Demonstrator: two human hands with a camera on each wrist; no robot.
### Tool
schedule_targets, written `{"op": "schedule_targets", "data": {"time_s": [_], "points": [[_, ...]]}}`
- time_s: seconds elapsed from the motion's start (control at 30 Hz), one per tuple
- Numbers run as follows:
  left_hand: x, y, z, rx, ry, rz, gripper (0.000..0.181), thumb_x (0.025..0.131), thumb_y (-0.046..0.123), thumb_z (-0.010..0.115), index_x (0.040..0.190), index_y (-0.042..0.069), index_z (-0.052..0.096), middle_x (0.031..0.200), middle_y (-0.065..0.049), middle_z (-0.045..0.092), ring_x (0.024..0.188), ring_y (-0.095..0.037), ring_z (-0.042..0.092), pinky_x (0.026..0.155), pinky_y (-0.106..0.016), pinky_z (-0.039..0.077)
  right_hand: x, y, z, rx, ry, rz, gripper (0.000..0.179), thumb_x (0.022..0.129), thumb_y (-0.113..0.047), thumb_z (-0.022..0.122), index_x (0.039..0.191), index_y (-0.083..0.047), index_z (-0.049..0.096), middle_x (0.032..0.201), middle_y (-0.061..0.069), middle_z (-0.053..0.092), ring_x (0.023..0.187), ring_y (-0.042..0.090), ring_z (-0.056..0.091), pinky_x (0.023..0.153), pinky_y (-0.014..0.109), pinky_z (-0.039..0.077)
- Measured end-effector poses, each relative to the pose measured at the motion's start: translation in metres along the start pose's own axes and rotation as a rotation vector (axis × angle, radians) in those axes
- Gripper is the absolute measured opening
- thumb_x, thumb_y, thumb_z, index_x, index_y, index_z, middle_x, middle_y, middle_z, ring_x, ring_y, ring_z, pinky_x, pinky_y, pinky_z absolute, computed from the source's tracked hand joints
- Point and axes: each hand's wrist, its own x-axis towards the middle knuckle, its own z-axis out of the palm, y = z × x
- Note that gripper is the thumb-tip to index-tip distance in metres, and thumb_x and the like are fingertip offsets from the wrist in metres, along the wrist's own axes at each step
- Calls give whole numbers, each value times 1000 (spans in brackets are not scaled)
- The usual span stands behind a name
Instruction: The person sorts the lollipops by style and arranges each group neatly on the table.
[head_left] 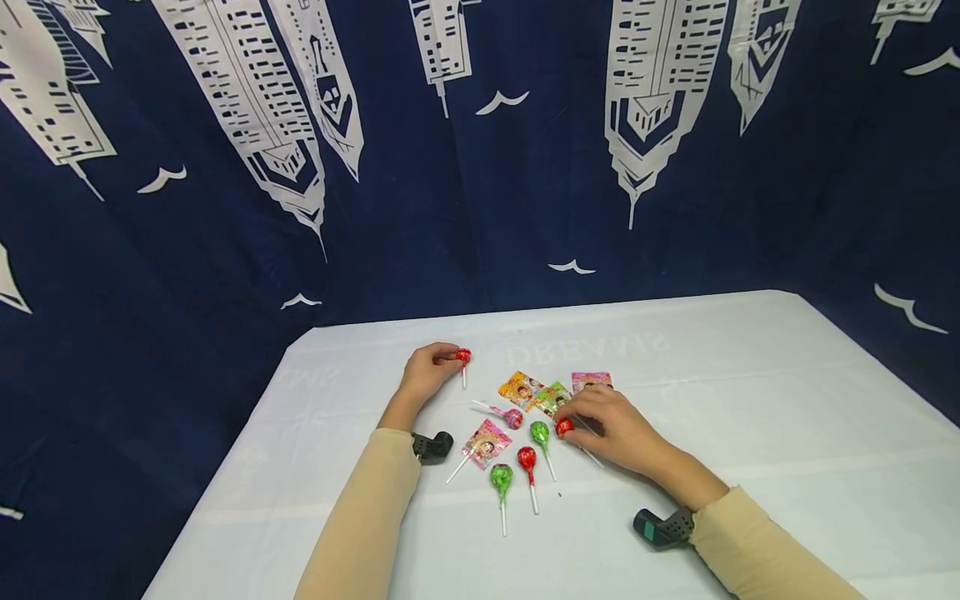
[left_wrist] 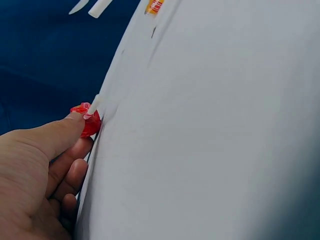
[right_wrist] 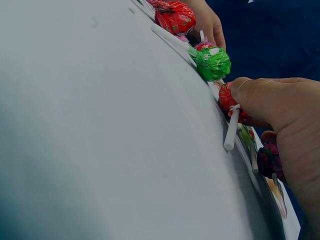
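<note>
I pinch a first red lolly (head_left: 464,357) in my left hand (head_left: 426,373), between ten and eleven o'clock from the pink lolly (head_left: 513,418). My right hand (head_left: 618,427) pinches a second red lolly (head_left: 563,427) at three. A dark lolly (right_wrist: 269,159) sits close by its fingers; whether I hold that too, I cannot tell. From the pink one, an orange packet (head_left: 518,390) lies at twelve, a loose red lolly (head_left: 527,457) at five.

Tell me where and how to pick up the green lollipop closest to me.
Pinch the green lollipop by its white stick, near the free end, coming from your own side. The thin stick points toward you, while a red lollipop sits close to the round head's right, so this seems easiest.
</note>
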Motion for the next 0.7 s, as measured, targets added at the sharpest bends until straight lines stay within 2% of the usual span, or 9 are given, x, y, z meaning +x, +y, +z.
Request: {"op": "schedule_targets", "data": {"time_s": [0.17, 0.33, 0.7], "points": [[0, -3, 0, -12, -8, 40, 32, 89, 15, 72, 121, 10, 71, 111, -7, 74, 100, -20, 66, 89, -34, 50, 0, 0, -1, 3, -7, 9, 26, 81, -21, 82, 106, -24, 75, 107, -10, 72, 120, 29, 59, 109, 54, 38], [-2, -6, -1, 1, -9, 45, 34, 90, 16, 73, 123, 11, 70, 114, -6, 74, 103, -21, 64, 93, -37, 49, 0, -1, 0, 0, 0, -1, 25, 82, -21, 81, 106, -24, 75, 107, -9, 72, 119, 29, 59, 107, 53, 39], [-4, -7, -1, 22, 13, 74, 36, 90, 18, 73, 125, 14, 69, 119, -6, 72, 103, -22, 63, 94, -40, 49, -2, -2, -1, -27, 3, 19, 25, 84, -13, 75, 106, -24, 75, 110, -6, 71, 120, 29, 58, 105, 55, 41]]}}
